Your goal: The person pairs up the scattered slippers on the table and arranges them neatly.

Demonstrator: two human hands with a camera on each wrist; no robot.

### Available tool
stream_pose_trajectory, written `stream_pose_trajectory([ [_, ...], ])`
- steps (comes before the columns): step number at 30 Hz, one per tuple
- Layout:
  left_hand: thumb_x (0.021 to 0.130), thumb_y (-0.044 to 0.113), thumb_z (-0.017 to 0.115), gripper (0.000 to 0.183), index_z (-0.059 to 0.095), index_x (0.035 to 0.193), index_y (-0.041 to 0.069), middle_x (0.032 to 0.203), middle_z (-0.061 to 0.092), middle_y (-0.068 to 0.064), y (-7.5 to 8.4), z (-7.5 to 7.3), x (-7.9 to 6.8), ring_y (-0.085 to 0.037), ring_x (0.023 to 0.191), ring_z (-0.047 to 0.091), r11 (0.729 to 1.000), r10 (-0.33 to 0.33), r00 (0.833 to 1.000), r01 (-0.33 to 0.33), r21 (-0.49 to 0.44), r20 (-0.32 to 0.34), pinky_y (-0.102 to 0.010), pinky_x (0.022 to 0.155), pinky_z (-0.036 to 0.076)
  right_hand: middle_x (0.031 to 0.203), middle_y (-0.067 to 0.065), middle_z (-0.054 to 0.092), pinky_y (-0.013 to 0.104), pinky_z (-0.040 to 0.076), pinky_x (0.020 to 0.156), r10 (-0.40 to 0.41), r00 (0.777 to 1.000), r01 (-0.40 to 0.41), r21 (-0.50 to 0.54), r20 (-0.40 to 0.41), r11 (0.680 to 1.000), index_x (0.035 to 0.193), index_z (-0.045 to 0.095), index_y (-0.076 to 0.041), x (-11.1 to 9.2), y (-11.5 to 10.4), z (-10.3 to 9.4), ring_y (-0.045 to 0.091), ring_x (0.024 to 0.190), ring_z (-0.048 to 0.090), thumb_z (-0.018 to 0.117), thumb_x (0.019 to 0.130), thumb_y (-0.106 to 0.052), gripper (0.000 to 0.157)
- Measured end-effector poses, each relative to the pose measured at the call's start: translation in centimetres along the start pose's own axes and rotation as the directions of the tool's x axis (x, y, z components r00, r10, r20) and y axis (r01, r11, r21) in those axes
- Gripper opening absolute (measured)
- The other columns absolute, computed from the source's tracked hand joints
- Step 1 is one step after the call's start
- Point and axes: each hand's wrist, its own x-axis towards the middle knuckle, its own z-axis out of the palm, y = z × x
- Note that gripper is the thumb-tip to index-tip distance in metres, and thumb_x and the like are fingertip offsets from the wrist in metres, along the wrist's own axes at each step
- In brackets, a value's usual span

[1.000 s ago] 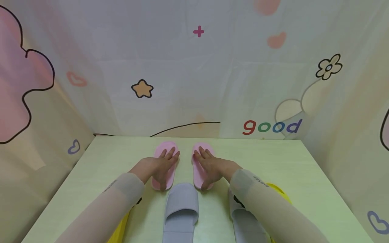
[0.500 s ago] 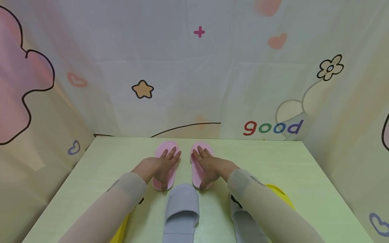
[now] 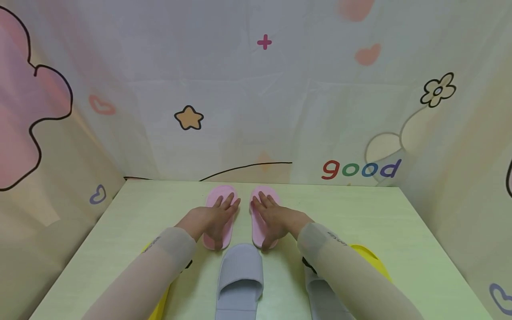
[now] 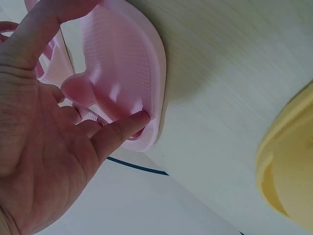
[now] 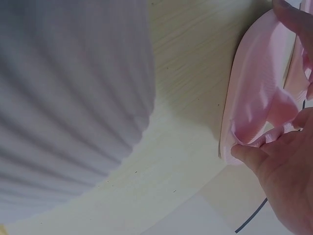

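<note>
Two pink slippers lie side by side near the far end of the table. My left hand [image 3: 214, 221] rests on the left pink slipper [image 3: 215, 194], its fingers spread forward and its thumb at the near end. In the left wrist view the little finger touches the rim of that slipper [image 4: 122, 49]. On the right pink slipper [image 3: 272, 194] lies my right hand [image 3: 277, 221], extended much the same way. The right wrist view shows a fingertip against this slipper's edge [image 5: 254, 88]. Both hands partly cover the slippers, and a gap separates the pair.
Nearer stand two grey ribbed slippers, the left one [image 3: 240, 275] in plain sight and the right one [image 3: 320, 289] partly under the right sleeve. Yellow slippers show beside both forearms, at right [image 3: 370, 258] and left [image 3: 160, 306]. A printed curtain [image 3: 240, 89] surrounds the table [image 3: 400, 249].
The pink slippers have come slightly closer together: the left one shifted a little right with my left hand, the right one a little left with my right hand. The head view drifted slightly.
</note>
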Motion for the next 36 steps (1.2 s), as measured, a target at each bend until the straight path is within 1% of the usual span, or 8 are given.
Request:
stream_pose_trajectory([
  [7, 0.069, 0.033, 0.097, 0.142, -0.003, 0.168, 0.016, 0.176, -0.01, -0.011, 0.1, 0.0, 0.2, -0.041, 0.162, 0.002, 1.0, -0.003, 1.0, 0.003, 0.007, 0.005, -0.065, 0.117, 0.038, 0.176, 0.012, -0.01, 0.05, 0.022, 0.129, 0.012, 1.0, -0.012, -0.014, 0.012, 1.0, 0.168, -0.003, -0.013, 0.3, -0.2, -0.2, 0.035, 0.163, -0.001, 0.094, 0.069, -0.051, 0.144],
  [14, 0.068, 0.033, 0.098, 0.142, -0.002, 0.168, 0.015, 0.176, -0.009, -0.012, 0.0, 0.1, 0.6, -0.041, 0.162, 0.002, 1.0, 0.002, 1.0, -0.002, 0.025, -0.005, -0.065, 0.116, 0.039, 0.176, 0.012, -0.011, 0.05, 0.022, 0.129, 0.01, 1.0, -0.01, -0.017, 0.01, 1.0, 0.168, -0.002, -0.013, 0.8, -0.4, -0.1, 0.035, 0.163, -0.001, 0.096, 0.066, -0.05, 0.146],
  [21, 0.068, 0.035, 0.097, 0.143, -0.005, 0.168, 0.016, 0.176, -0.01, -0.011, -0.1, 0.1, 0.8, -0.04, 0.162, 0.002, 0.999, -0.003, 1.0, 0.003, 0.039, -0.004, -0.064, 0.116, 0.039, 0.176, 0.01, -0.012, 0.05, 0.021, 0.129, 0.01, 1.0, -0.01, -0.009, 0.011, 1.0, 0.168, -0.002, -0.015, 1.1, -0.8, -0.3, 0.033, 0.163, -0.003, 0.097, 0.064, -0.051, 0.148],
  [31, 0.065, 0.032, 0.1, 0.149, -0.006, 0.167, 0.015, 0.176, -0.011, -0.01, -0.2, 0.0, 1.0, -0.039, 0.162, 0.002, 1.0, 0.007, 0.999, -0.007, -0.002, -0.038, -0.064, 0.116, 0.039, 0.176, 0.009, -0.012, 0.05, 0.021, 0.129, 0.006, 1.0, -0.006, -0.009, -0.002, 1.0, 0.168, -0.002, -0.016, 1.4, -0.7, -0.2, 0.032, 0.163, -0.003, 0.099, 0.061, -0.052, 0.151],
  [36, 0.062, 0.031, 0.102, 0.151, -0.005, 0.167, 0.014, 0.176, -0.01, -0.009, -0.4, -0.1, 1.1, -0.04, 0.162, 0.002, 0.999, 0.016, 0.998, -0.018, -0.029, -0.054, -0.063, 0.116, 0.039, 0.176, 0.008, -0.012, 0.05, 0.021, 0.129, 0.001, 1.0, -0.001, -0.006, -0.007, 1.0, 0.168, -0.002, -0.017, 1.6, -0.6, -0.2, 0.031, 0.163, -0.004, 0.099, 0.059, -0.052, 0.153],
])
